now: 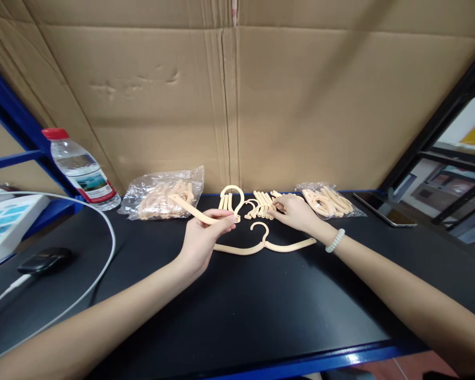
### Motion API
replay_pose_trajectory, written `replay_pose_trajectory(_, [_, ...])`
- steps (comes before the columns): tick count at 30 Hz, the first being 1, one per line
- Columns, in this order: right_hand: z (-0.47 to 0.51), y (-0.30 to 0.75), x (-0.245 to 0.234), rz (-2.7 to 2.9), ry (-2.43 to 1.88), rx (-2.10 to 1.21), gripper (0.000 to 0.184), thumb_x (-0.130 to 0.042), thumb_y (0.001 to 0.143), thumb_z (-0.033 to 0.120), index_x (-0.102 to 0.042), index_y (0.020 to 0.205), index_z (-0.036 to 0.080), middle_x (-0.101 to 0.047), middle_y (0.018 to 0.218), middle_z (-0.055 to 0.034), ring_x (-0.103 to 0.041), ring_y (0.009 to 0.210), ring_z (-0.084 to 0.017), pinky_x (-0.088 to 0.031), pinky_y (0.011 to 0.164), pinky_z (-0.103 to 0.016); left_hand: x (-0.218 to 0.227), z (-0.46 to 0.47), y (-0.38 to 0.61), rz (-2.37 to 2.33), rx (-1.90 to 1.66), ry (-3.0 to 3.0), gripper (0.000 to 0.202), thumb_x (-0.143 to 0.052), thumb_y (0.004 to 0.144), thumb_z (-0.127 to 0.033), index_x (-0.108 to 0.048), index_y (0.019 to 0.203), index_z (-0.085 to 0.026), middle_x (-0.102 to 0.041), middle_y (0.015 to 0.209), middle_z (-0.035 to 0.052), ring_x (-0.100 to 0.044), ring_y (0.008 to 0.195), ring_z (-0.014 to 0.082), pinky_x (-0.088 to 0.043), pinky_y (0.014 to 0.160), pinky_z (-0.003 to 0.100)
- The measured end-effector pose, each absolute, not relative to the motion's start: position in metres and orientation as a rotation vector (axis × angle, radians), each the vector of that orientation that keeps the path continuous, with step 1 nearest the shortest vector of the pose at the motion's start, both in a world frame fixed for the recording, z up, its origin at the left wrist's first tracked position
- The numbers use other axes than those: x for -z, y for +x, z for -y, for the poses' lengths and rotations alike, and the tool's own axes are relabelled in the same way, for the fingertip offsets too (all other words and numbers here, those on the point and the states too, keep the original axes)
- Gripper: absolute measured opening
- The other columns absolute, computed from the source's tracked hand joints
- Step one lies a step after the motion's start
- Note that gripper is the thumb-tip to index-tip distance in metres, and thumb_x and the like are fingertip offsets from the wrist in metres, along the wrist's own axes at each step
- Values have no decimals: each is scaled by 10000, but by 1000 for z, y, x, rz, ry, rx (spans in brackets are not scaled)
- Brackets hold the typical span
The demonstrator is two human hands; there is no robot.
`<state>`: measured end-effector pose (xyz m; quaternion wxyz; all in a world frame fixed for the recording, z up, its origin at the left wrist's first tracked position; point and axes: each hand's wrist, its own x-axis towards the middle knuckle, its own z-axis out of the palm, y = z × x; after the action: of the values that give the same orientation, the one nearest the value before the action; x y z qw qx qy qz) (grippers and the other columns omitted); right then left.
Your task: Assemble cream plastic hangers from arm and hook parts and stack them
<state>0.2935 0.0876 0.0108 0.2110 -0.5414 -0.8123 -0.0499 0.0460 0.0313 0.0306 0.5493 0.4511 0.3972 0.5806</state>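
Note:
My left hand (204, 234) is closed round a cream plastic hanger arm (190, 209) that points up and to the left. An assembled cream hanger (266, 244) with a hook lies flat on the black table (237, 311) between my hands. My right hand (293, 211), a pale bead bracelet on its wrist, reaches into a loose pile of cream hanger parts (257, 203) and pinches one of them. A curved hook piece (233, 193) stands at the pile's left end.
A clear bag of hanger parts (162, 199) lies at the back left, a smaller bag (328, 200) at the back right. A water bottle (79, 168), white cable (98, 264), black mouse-like device (43, 259) sit left. A phone (383, 209) lies right. Cardboard wall behind.

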Motion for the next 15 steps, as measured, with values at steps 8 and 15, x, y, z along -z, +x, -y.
replay_pose_trajectory(8, [-124,271,-26,2492,-1548,310,170,-590,849,188,-740,784,144,-671,817,-112,-568,834,-234,-367,681,-293,-32,-33,42,-927,-1393,1086,195,-861,574,-209,-746,712,-133,-696,692,22,-628,662,111,-499,668,212])
replay_pose_trajectory(15, [-134,254,-49,2687,-1404,353,78,-653,792,156,-725,764,166,-679,861,-93,-552,936,-233,-355,742,-296,-30,-33,42,-917,-1380,1023,196,-859,569,-213,-736,696,-129,-690,684,24,-623,651,106,-501,658,213])
